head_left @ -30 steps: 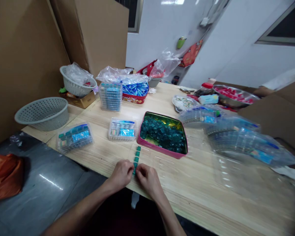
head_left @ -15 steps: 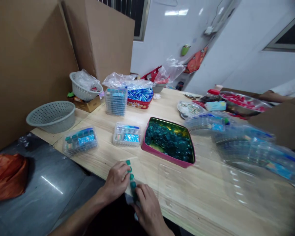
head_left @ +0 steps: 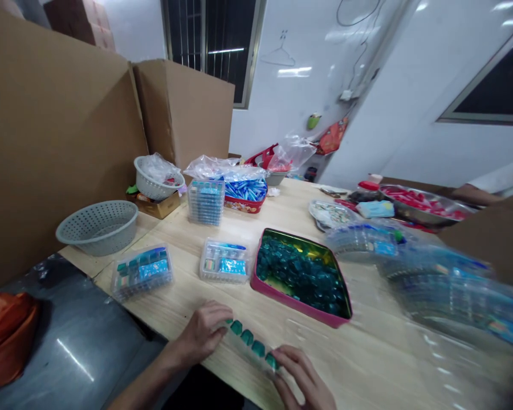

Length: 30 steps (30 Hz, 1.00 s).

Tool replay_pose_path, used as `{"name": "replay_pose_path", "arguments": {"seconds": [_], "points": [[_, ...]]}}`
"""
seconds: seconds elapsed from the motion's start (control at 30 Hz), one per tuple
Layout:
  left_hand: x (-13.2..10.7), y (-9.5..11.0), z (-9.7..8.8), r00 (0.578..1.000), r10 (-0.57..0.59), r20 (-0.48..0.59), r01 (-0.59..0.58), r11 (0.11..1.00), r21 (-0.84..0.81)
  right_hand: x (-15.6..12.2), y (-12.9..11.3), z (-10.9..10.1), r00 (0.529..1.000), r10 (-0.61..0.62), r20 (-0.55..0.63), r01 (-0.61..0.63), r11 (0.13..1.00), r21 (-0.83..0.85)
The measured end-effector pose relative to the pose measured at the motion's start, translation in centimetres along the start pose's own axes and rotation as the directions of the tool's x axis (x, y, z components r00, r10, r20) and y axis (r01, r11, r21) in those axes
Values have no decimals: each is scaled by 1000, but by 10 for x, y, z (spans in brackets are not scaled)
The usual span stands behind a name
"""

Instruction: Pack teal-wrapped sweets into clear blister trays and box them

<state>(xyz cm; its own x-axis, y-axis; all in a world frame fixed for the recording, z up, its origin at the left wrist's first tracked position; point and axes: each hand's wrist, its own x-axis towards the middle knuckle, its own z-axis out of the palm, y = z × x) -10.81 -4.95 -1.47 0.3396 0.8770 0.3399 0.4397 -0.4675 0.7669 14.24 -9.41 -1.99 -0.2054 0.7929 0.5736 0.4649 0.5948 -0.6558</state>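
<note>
The light wood-grain counter (head_left: 288,208) supports a gray perforated basket (head_left: 106,244), clear compartment cases (head_left: 226,266) and a pink-sided open tin (head_left: 297,306).

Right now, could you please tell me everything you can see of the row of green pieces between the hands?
The row of green pieces shows four glossy, teal-green blocks clearly, plus a bit of green at the left hand. They look translucent and seem set in clear plastic, its edges blurred. The row slants, left end farther away. The left hand holds that end; the right hand holds the nearer one. It is over the near side of the table, contact unclear.
</note>
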Motion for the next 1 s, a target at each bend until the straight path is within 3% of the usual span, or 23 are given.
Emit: {"name": "replay_pose_path", "arguments": {"seconds": [0.13, 0.2, 0.33, 0.43, 0.57, 0.7, 0.8, 1.0], "points": [[32, 14, -27, 977, -199, -80, 192, 978, -85, 55, -1, -3, 948, 284, -145, -266, 955, 133], [53, 19, -43, 965, -239, -109, 223, 964, -142, 93, 5, 2, 914, 380, -143, -341, 909, 240], [101, 4, -69, 922, -316, -223, 255, 930, -264, 161, 32, 29, 908, 414, -67, -361, 853, 377], [128, -18, -79, 873, -375, -312, 307, 919, -246, 188, 52, 53, 909, 417, -17, -382, 847, 369], [137, -35, -77, 839, -322, -439, 401, 911, 99, 195, 65, 71, 910, 415, -22, -414, 909, 41], [127, -42, -65, 827, -265, -495, 457, 830, 320, 188, 66, 75, 906, 421, -32, -409, 857, -313], [119, -47, -59, 826, -302, -477, 489, 803, 339, 188, 65, 74, 910, 414, -7, -391, 854, -344], [116, -52, -57, 824, -318, -469, 489, 817, 305, 199, 58, 72, 855, 514, 69, -476, 830, -290]]}}
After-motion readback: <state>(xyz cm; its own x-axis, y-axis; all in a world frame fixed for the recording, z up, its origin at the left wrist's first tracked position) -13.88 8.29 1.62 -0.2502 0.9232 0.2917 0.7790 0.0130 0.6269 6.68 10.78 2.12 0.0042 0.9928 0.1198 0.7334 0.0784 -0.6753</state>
